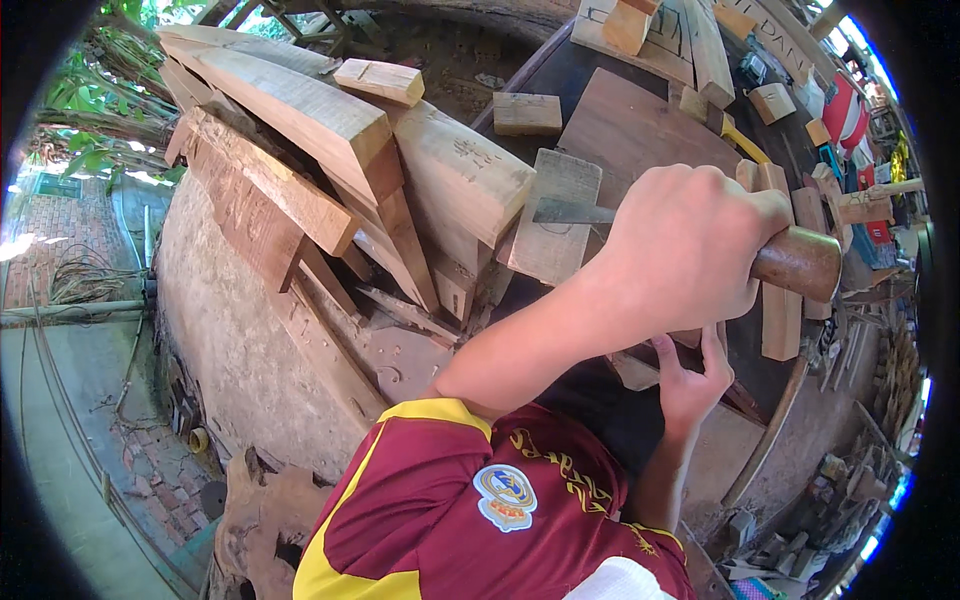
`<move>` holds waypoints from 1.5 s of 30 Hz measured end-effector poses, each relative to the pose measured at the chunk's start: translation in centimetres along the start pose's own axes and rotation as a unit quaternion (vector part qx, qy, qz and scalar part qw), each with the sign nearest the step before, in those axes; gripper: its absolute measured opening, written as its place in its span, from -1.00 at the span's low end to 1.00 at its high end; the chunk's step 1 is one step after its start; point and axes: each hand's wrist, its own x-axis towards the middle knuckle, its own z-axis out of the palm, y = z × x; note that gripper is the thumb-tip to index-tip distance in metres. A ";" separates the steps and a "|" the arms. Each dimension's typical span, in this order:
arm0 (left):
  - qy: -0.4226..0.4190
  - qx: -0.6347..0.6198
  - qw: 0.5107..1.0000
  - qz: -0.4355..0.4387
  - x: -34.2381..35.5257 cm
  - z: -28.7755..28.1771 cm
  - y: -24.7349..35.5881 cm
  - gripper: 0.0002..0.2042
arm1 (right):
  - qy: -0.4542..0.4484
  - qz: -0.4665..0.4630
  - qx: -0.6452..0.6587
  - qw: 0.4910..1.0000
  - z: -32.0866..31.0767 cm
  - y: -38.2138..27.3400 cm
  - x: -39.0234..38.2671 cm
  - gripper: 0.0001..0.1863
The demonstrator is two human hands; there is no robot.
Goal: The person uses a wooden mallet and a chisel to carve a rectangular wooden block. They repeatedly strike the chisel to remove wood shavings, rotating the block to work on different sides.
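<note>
My left hand [690, 245] is closed in a fist round a chisel. Its thick brown wooden handle [805, 262] sticks out on the right, and its flat grey blade [572, 212] points left over a squarish wood block [560, 190]. Below the fist, my right hand [692, 385] reaches up from the lower edge. Its thumb and a finger are at either side of a small piece of wood [684, 338]; the left fist hides most of that piece and the other fingers.
Thick beams [290, 100] and planks [250, 215] are stacked on the left. A brown board [625, 125] lies on the dark bench beyond my hands. Upright wood strips [780, 320] stand to the right, near a yellow-handled tool [745, 143]. A tree stump [265, 525] is at lower left.
</note>
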 end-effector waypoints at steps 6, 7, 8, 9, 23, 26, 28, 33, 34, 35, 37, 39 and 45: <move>0.027 -0.013 1.000 0.000 0.2 -0.1 0.3 -0.79 | -0.003 -0.002 0.016 1.000 -0.1 0.1 -0.1 -0.21; 0.030 -0.016 0.999 0.001 0.1 -0.2 0.3 -0.78 | -0.007 -0.010 0.013 1.000 -0.2 0.0 -0.1 -0.21; 0.033 -0.019 0.999 0.002 0.0 -0.3 0.3 -0.78 | -0.010 -0.017 0.010 1.000 -0.2 -0.2 -0.1 -0.21; 0.036 -0.026 0.999 0.004 0.0 -0.3 0.1 -0.78 | -0.013 -0.024 0.003 1.000 -0.3 -0.3 -0.1 -0.20; 0.054 -0.027 0.998 -0.016 0.8 -0.5 -0.4 -0.81 | 0.183 0.192 -0.152 0.952 -15.8 3.7 0.3 -0.55; 0.042 -0.035 0.998 -0.018 0.4 -0.2 -0.7 -0.84 | 0.153 0.261 -0.244 0.921 -17.9 6.7 -2.0 -0.53; 0.037 -0.047 0.997 -0.044 0.2 -0.2 -0.3 -0.83 | 0.097 0.308 -0.259 0.910 -18.2 7.2 -2.6 -0.52; 0.048 -0.028 0.998 -0.021 0.1 -0.3 -0.1 -0.83 | 0.085 0.266 -0.318 0.906 -14.5 10.8 -4.7 -0.53; 0.045 -0.065 0.997 -0.019 0.4 0.0 -0.2 -0.85 | 0.105 0.261 -0.326 0.903 -14.1 11.3 -4.6 -0.54; 0.042 -0.073 0.996 -0.029 0.2 -0.2 -0.3 -0.86 | 0.094 0.269 -0.311 0.907 -13.8 11.3 -4.6 -0.58; 0.048 -0.096 0.994 -0.032 0.2 -0.6 -0.3 -0.89 | 0.082 0.291 -0.296 0.906 -14.4 10.5 -4.2 -0.66; 0.055 -0.114 0.991 -0.032 0.2 -0.8 -0.4 -0.89 | 0.094 0.287 -0.302 0.904 -14.3 10.1 -3.4 -0.67; 0.048 -0.095 0.994 -0.001 -0.1 -1.0 -0.9 -0.89 | 0.166 0.137 -0.319 0.923 -14.1 9.4 -1.5 -0.65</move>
